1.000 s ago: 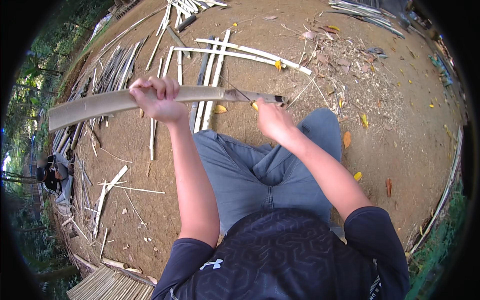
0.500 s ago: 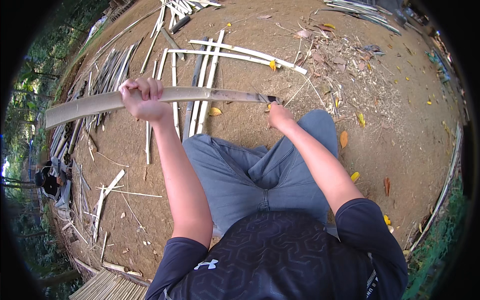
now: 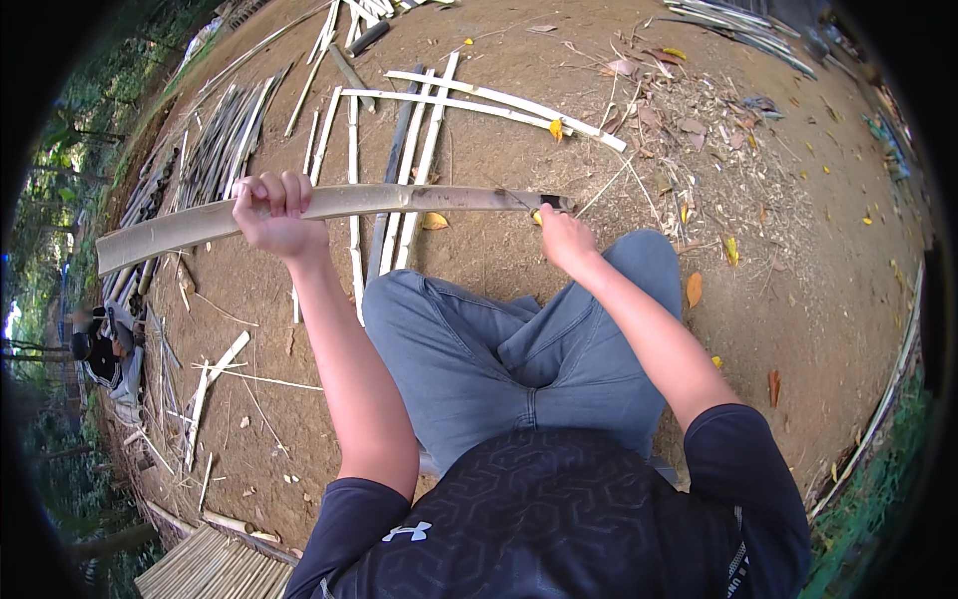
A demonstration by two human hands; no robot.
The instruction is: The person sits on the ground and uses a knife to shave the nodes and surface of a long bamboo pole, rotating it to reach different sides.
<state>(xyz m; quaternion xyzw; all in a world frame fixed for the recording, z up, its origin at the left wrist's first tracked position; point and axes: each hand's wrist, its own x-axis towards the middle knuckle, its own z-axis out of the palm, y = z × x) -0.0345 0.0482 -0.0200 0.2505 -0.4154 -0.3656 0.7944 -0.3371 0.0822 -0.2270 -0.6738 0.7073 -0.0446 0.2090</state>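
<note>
A long split bamboo strip [image 3: 369, 200] lies across in front of me above my folded legs, its broad pale end out to the left. My left hand [image 3: 277, 215] is closed round it left of the middle, palm underneath and fingers curled over the top. At the narrow, darker right end, my right hand [image 3: 569, 240] is closed on a small yellow-handled tool [image 3: 538, 217], mostly hidden by the fingers. A dark, blade-like piece beside it rests against the strip; its exact shape cannot be made out.
Pale bamboo strips [image 3: 429, 150] lie crossed on the dirt ahead. A bundle of thin strips [image 3: 225, 140] is at the left, with a slatted bamboo surface [image 3: 215, 571] at the lower left. Shavings and dry leaves [image 3: 689, 140] litter the right. What seems a person [image 3: 108, 344] is at the far left.
The bamboo strip and both hands sit slightly lower in the picture. My left hand has shifted a little left, my right hand slightly right; both keep their hold. The view has also shifted slightly.
</note>
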